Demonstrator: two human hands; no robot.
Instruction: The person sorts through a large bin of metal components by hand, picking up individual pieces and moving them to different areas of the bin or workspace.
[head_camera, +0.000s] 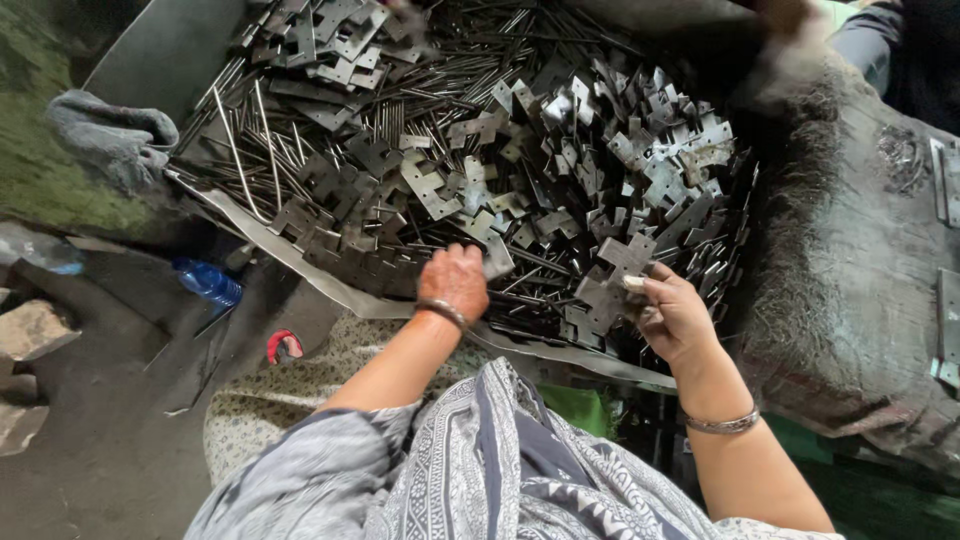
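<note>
Head camera looks steeply down (close) onto metal parts (520, 170).

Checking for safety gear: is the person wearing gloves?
No, both the left hand and the right hand are bare, with only bangles at the wrists, among the metal plates.

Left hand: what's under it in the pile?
Under the left hand lie flat notched metal plates mixed with thin metal rods. A plate edge shows beside its fingers. Whatever sits directly beneath the palm is covered, so a grip cannot be told.
</note>
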